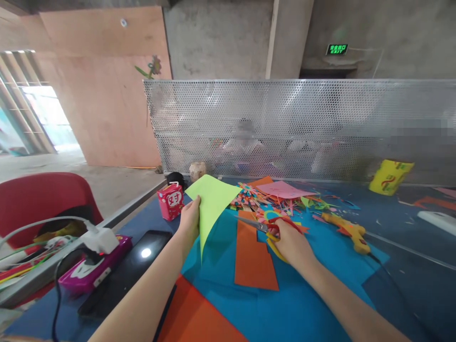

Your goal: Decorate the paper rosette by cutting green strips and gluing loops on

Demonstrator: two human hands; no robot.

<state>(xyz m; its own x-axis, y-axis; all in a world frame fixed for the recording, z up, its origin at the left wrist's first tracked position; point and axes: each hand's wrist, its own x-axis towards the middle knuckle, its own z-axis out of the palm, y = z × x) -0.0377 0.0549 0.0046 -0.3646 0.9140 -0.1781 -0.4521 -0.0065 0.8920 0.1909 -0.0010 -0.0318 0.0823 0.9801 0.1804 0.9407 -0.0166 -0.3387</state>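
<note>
Left hand pinched a yellow-green sheet by its near edge, holding it up off the bench, one corner hanging in a point. Right hand had its fingers through the handles of the scissors; the blades pointed at the sheet but stood apart from it. I saw no cut in that sheet — its cutting, I judged, lay all ahead.

Just below the blades, an orange piece lay flat on the blue sheet, its right edge stepped, so probably cut into already. Beyond the hands, a heap of paper strips in many colours, with flower-like rounds among them: a good share of the snipping looked done. The pink sheet behind seemed largely whole. To the right, the glue gun rested on its side, corded, in neither hand — any gluing was paused, or not yet begun; I couldn't tell which.
</note>
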